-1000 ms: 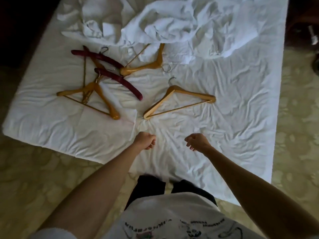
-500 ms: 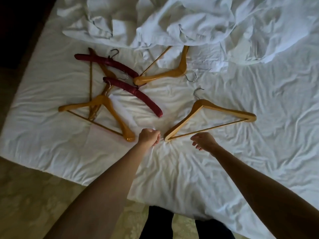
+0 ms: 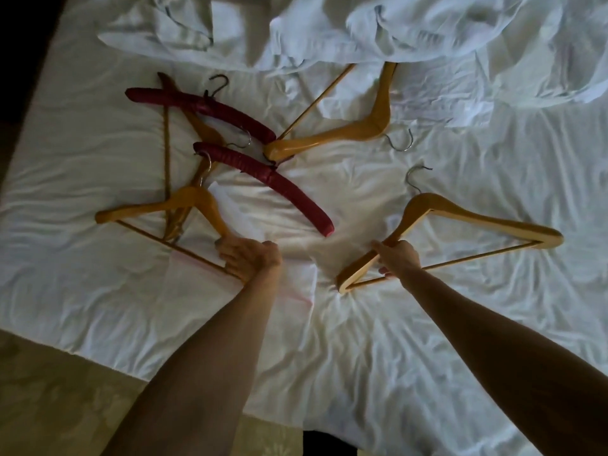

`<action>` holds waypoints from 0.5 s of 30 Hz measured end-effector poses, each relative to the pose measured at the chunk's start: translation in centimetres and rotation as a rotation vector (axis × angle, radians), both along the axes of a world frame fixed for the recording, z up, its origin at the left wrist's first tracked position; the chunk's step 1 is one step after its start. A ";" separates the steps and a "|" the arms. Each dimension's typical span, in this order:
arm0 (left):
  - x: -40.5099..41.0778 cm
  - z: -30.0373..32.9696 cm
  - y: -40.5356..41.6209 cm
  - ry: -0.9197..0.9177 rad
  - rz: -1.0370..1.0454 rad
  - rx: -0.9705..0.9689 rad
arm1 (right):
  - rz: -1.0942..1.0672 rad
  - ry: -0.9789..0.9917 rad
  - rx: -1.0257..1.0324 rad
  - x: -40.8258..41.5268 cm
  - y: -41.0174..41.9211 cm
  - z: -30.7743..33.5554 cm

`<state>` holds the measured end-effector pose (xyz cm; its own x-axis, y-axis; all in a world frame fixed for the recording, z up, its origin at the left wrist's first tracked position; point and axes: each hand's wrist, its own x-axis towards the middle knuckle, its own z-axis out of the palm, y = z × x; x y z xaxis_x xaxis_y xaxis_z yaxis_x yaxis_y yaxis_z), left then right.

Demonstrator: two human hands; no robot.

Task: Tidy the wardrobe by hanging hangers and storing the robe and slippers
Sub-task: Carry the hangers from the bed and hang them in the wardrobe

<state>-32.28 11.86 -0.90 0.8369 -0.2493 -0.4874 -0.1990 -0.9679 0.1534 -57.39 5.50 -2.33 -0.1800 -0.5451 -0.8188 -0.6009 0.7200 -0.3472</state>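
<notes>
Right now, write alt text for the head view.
Over a white bed, the left hand and right hand each grip a wooden hanger. Two red padded hangers and more wooden ones lie beyond.

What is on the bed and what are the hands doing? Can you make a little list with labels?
place: white bed, sheet wrinkled
left hand: grips the near end of a wooden hanger
right hand: grips the arm of another wooden hanger
red padded hangers: two, one behind the other
other wooden hangers: one partly under the bedding, one under the red ones
far side: heap of white cloth
</notes>
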 end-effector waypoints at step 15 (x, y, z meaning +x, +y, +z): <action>1.9 0.4 1.9 0.582 0.141 -0.013 | -0.309 -0.041 -0.091 4.1 5.7 1.3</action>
